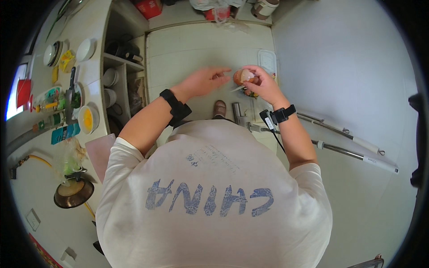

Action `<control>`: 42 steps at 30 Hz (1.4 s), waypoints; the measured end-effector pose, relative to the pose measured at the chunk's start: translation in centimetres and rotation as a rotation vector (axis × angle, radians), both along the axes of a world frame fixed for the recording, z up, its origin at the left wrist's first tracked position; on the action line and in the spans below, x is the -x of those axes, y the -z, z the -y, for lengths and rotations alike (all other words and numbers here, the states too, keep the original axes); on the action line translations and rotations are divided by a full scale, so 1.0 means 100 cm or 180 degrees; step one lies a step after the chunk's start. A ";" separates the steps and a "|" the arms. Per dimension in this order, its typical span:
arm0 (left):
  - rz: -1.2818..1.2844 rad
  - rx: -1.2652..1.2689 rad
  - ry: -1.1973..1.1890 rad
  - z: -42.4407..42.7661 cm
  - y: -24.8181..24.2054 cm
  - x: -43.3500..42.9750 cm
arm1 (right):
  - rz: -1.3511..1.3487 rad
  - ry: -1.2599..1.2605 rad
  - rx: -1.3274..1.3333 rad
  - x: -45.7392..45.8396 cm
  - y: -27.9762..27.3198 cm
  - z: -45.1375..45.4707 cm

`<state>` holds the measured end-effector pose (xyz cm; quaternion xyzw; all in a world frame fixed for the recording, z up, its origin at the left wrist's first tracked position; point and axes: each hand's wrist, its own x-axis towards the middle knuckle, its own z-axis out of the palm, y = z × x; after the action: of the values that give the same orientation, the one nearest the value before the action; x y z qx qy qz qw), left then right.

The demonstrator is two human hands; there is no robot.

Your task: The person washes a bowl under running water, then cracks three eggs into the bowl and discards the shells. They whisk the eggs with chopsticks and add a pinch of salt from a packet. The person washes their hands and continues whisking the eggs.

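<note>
My right hand (263,83) holds cracked brown eggshells (242,76), with the pale inside of one piece showing. Beneath it, food scraps (250,93) with some green and red bits are partly hidden by the hand. My left hand (210,80) is empty, its thumb and fingers apart, just to the left of the shells. On the counter at the left, a white bowl (96,125) contains yellow egg yolks (87,119). A cleaver (69,100) rests across a plate of chopped greens (76,99) beside that bowl.
Bottles (55,121), an empty white bowl (86,50) and a lidded wok (74,194) line the left counter (97,70). Open shelves (124,63) sit under it. Long metal poles (338,150) lean by the right wall. A white plastic lid (267,59) is beyond my right hand.
</note>
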<state>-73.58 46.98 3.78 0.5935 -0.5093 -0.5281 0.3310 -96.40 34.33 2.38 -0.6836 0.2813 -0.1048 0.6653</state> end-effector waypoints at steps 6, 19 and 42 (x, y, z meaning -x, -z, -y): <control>0.0216 0.0193 -0.0352 0.040 0.002 0.035 | -0.0129 0.1006 0.1320 0.078 0.051 0.039; 0.1221 0.0422 -0.0755 0.058 -0.011 0.032 | -0.0861 0.1846 0.2564 0.122 0.085 0.102; 0.1635 0.1062 -0.1740 0.116 -0.046 -0.201 | 0.0241 0.0473 0.2691 -0.219 0.006 0.195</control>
<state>-53.52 35.36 8.40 0.7577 -0.4776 -0.1655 0.4128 -74.55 14.87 1.78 -0.8696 0.2375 -0.2835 0.3271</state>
